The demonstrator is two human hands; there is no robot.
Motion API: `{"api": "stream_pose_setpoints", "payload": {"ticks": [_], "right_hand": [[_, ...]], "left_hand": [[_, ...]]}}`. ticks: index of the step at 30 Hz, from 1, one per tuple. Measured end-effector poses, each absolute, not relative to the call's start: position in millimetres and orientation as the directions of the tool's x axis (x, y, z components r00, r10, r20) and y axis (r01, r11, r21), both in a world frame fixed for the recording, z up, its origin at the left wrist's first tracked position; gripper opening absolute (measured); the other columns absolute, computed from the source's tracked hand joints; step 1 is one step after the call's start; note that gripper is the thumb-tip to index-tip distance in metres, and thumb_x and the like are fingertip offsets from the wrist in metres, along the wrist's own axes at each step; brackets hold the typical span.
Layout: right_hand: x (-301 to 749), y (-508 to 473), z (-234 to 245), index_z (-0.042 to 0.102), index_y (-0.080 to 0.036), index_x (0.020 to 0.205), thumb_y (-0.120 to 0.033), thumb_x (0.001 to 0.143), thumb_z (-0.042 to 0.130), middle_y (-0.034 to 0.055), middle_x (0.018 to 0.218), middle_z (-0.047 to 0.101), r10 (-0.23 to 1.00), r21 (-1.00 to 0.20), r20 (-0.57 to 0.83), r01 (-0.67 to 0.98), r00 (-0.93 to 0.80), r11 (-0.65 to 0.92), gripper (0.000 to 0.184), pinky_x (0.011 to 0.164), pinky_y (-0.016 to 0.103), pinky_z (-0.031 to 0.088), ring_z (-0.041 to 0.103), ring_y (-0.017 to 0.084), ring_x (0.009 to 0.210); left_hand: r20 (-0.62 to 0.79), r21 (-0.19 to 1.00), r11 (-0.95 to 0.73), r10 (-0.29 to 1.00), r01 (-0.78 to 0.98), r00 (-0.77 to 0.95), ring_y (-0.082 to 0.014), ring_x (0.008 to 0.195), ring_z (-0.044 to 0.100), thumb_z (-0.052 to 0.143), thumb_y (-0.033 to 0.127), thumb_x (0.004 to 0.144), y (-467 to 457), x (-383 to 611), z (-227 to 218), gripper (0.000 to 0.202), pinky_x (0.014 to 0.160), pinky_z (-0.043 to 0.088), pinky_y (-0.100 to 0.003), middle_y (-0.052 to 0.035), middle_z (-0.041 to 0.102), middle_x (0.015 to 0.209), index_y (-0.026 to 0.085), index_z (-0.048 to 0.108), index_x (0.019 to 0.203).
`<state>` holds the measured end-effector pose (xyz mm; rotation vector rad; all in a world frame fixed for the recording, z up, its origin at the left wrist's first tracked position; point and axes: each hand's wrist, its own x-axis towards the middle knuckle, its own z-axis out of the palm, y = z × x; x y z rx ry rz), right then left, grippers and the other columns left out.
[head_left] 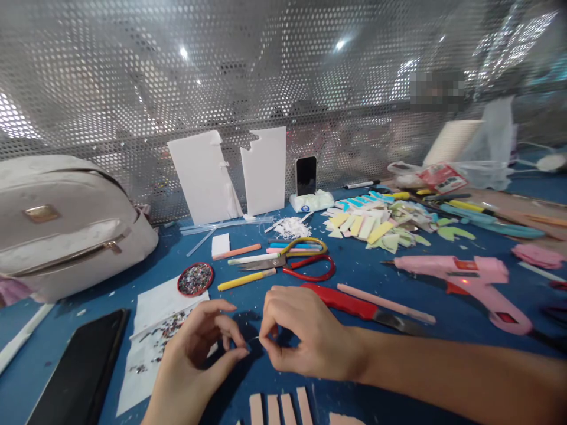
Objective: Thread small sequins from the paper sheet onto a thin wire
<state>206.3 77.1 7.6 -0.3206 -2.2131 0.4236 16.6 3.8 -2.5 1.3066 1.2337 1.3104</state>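
Over the blue table, my right hand is closed in a pinch on a thin pale strand that shows faintly in the gap between my hands. My left hand is curled, its thumb close against a fingertip; whatever lies between them is too small to make out. Under and beside the left hand is a white paper sheet scattered with small dark beads or sequins. A red-rimmed round dish of the same bits sits at its top. Pale pink strips lie at the near edge.
Red-and-yellow scissors, a red-handled knife and several markers lie beyond my hands. A pink glue gun rests at right, beside cut paper pieces. At left are a dark phone and a white backpack.
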Motion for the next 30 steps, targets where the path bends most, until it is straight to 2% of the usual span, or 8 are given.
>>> {"api": "stream_pose_setpoints", "payload": {"ticks": [18,30], "right_hand": [[205.7,78.2,6.4,0.048,-0.019,0.076,-0.006,0.077,0.054,-0.0029,0.068,0.053,0.357,-0.387,0.71,0.087,-0.607,0.918,0.014,0.055,0.023,0.033,0.048,0.011,0.063],[205.7,76.4,7.4,0.049,-0.019,0.074,-0.006,0.078,0.052,-0.0028,0.067,0.052,0.319,-0.321,0.718,0.113,-0.619,0.94,0.014,0.054,0.025,0.03,0.046,0.011,0.062]], "left_hand": [[0.167,0.982,-0.162,0.985,0.096,-0.038,-0.0143,0.067,0.062,0.069,0.012,0.075,5.3,14.8,-4.3,0.035,0.066,0.05,-0.026,0.0051,0.066,0.07,0.025,0.057,0.105],[0.17,0.983,-0.167,0.985,0.073,-0.034,-0.0133,0.068,0.063,0.07,0.011,0.076,5.3,15.4,-3.8,0.036,0.065,0.049,-0.024,0.0053,0.066,0.071,0.024,0.057,0.107]]}}
